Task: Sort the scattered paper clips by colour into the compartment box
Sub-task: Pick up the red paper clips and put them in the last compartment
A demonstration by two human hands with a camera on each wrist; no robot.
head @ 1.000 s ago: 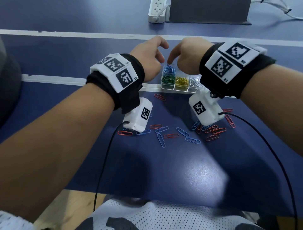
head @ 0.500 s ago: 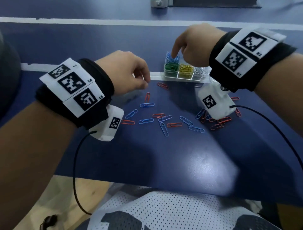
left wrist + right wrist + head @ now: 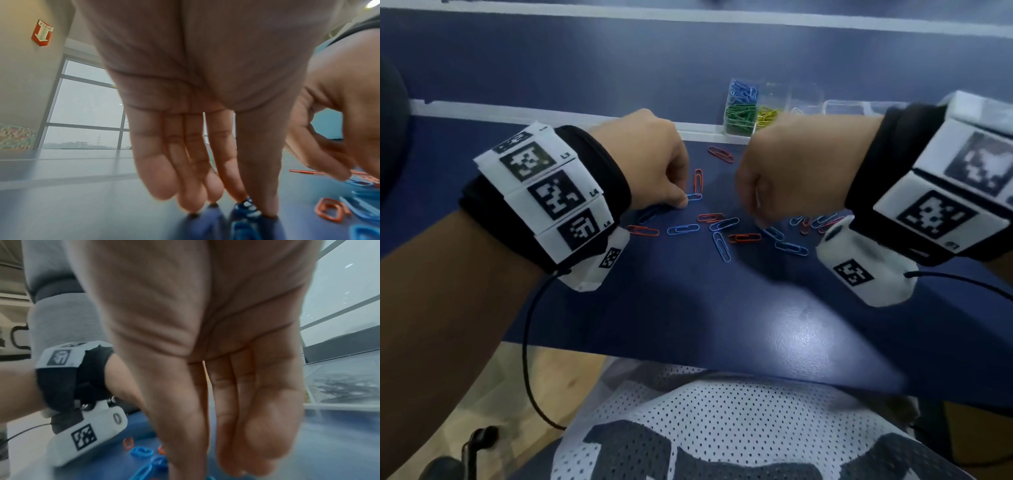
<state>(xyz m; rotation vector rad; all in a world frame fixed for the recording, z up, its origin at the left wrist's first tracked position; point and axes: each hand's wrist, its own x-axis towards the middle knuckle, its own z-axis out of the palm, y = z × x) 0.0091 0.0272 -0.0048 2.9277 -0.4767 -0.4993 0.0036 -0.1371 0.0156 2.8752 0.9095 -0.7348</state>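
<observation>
Blue and red paper clips (image 3: 722, 233) lie scattered on the dark blue table. The clear compartment box (image 3: 804, 94) stands behind them, with blue clips (image 3: 743, 92), green clips (image 3: 739, 116) and yellow clips (image 3: 768, 114) in separate cells. My left hand (image 3: 681, 202) is down on the table, index finger and thumb pinching a blue paper clip (image 3: 245, 205) at the left of the scatter. My right hand (image 3: 760, 222) reaches down over the middle clips with its fingers (image 3: 257, 443) straight and nothing held; the view is blurred.
A white tape line (image 3: 517, 114) runs across the table just in front of the box. A clear lid or tray (image 3: 852, 106) lies right of the box. Black cables (image 3: 527, 342) hang from both wrist cameras. The table's front edge (image 3: 688, 363) is close to my torso.
My right hand has left the blue compartment and dropped back to the scattered clips. My left hand has lowered onto a blue clip at the left. The head view has tilted down.
</observation>
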